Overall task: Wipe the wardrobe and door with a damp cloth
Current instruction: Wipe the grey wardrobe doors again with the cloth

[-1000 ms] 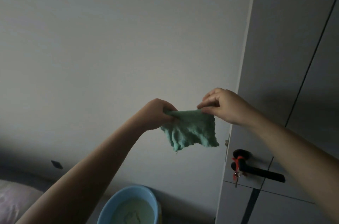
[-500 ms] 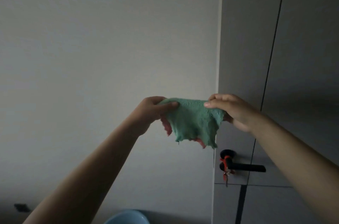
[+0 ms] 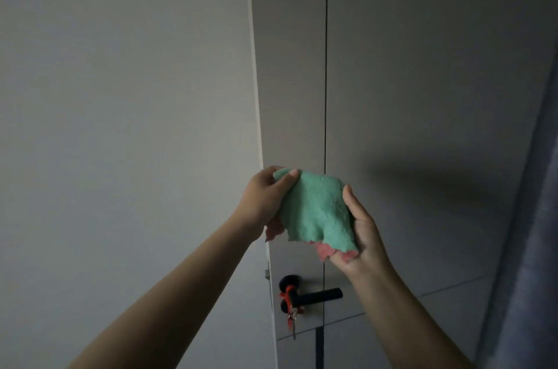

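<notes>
Our left hand (image 3: 265, 202) and right hand (image 3: 360, 235) both grip the cloth (image 3: 317, 211); bunched this loosely, it could slip before reaching the door (image 3: 422, 81).

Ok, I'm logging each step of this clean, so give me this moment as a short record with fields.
cloth: green cloth with a pink underside, held up in front of the door
left hand: left hand grips the cloth's upper left corner
right hand: right hand holds its right edge from below
door: grey door, cloth not touching it
handle: black door handle, below the cloth, red tie and key
</notes>
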`<state>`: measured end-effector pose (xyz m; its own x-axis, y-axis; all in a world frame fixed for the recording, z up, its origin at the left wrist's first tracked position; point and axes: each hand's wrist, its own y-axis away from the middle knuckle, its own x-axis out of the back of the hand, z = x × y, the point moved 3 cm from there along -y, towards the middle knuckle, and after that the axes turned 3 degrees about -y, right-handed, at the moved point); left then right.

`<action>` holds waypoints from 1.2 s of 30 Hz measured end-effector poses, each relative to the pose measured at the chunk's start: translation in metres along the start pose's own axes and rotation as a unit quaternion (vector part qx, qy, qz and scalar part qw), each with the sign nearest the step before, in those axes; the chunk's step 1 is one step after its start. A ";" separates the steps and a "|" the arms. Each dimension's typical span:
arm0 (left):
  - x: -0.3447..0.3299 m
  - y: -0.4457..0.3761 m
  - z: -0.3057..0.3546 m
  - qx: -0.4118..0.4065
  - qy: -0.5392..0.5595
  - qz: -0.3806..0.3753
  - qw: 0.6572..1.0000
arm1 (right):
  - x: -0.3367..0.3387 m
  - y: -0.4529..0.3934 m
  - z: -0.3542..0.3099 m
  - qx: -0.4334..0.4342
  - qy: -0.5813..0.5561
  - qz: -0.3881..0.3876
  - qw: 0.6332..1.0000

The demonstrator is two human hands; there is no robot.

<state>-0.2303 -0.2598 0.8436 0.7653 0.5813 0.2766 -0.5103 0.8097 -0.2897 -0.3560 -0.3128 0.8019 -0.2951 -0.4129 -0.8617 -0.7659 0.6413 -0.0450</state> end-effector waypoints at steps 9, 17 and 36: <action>-0.042 -0.062 0.048 -0.162 -0.139 0.154 0.965 | -0.010 -0.026 -0.089 0.102 0.004 0.081 0.991; -0.025 -0.109 0.097 -0.146 -0.231 0.332 0.903 | -0.084 -0.094 -0.175 0.322 0.237 0.031 0.916; 0.004 -0.169 0.117 -0.129 -0.074 0.429 0.891 | -0.082 -0.210 -0.200 0.650 0.715 -0.001 0.258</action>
<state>-0.1868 -0.3846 1.0014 0.0660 0.9972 -0.0354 -0.7610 0.0274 -0.6482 -0.2855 -0.5430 0.9830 -0.9161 0.3655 0.1647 -0.2029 -0.0684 -0.9768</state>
